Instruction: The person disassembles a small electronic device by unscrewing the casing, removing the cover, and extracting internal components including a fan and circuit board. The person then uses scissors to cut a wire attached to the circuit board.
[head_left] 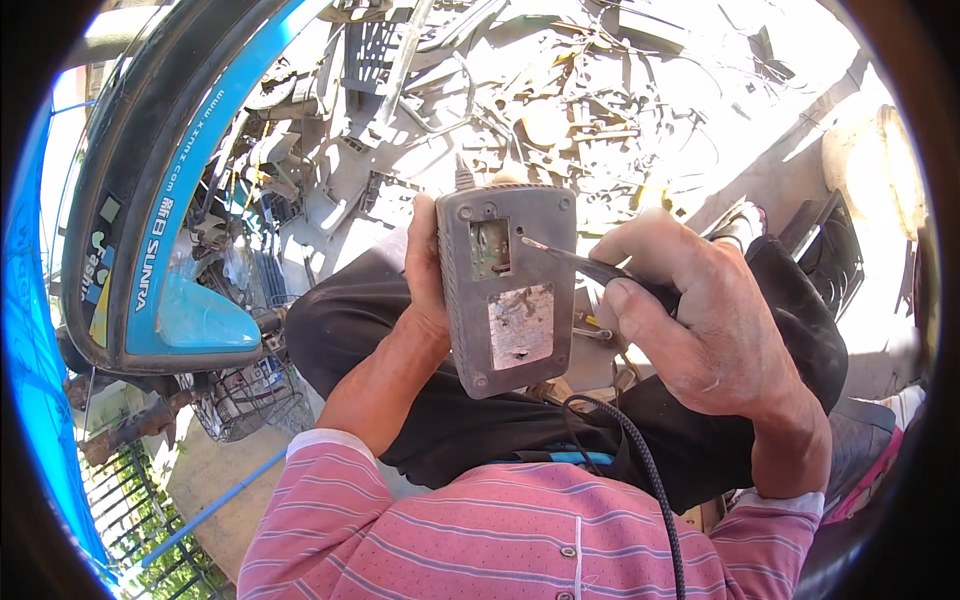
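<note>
My left hand (425,270) is closed around the left side of a dark grey charger (545,285). The charger has ribbed edges, a cord stub at its top and a worn silver label (522,328). Through a rectangular opening (490,248) in its face, part of a circuit board shows. In my right hand (690,310), thumb and fingers pinch a slim dark tool (575,262) with a thin, pale tip; its exact kind is unclear. The tip lies over the charger's face beside a small round hole, just right of the opening.
Scattered metal and plastic scrap (570,110) covers the ground ahead. On the left stands a large blue and black panel (200,200), above a wire basket (245,405). A braided black cord (650,465) runs over my lap and shirt. A black crate-like piece (830,250) lies at the right.
</note>
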